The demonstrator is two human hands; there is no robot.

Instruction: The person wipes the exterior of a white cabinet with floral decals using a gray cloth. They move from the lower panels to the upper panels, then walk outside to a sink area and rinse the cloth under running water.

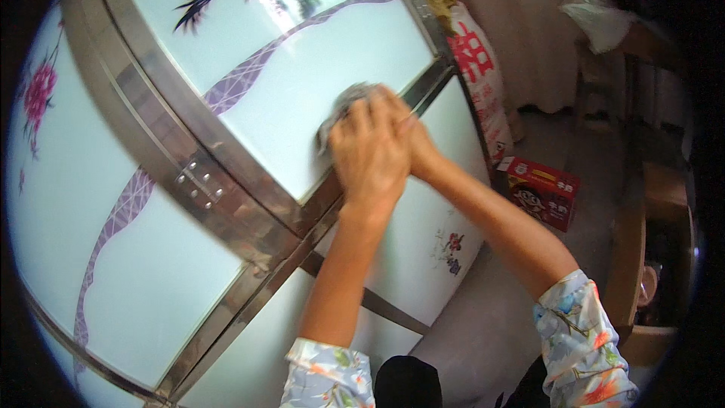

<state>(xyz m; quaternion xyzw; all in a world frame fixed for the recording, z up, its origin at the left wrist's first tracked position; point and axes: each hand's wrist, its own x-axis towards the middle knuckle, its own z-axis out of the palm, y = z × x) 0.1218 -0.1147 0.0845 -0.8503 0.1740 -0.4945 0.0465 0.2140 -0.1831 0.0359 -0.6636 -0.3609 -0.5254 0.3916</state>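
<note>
A crumpled grey cloth [357, 92] lies pressed against a pale panel [283, 141] of a metal-framed cabinet, near the panel's corner. My left hand [371, 153] is on top of the cloth with its fingers bent over it. Close beside it, partly covered by the left hand, my right hand [420, 144] bears on the cloth's other side. Both hands look slightly blurred. Dark leaves and a purple ribbon pattern [249, 76] decorate the glossy panel. Just under the hands runs a metal frame bar [323, 195].
Another cabinet panel [153, 272] is at left, past a riveted metal strip [198, 184]. A red printed carton [544, 192] stands on the floor at right, near a white sack with red writing [481, 85]. Wooden furniture [626, 272] lines the right edge; plastic bags [597, 14] sit behind.
</note>
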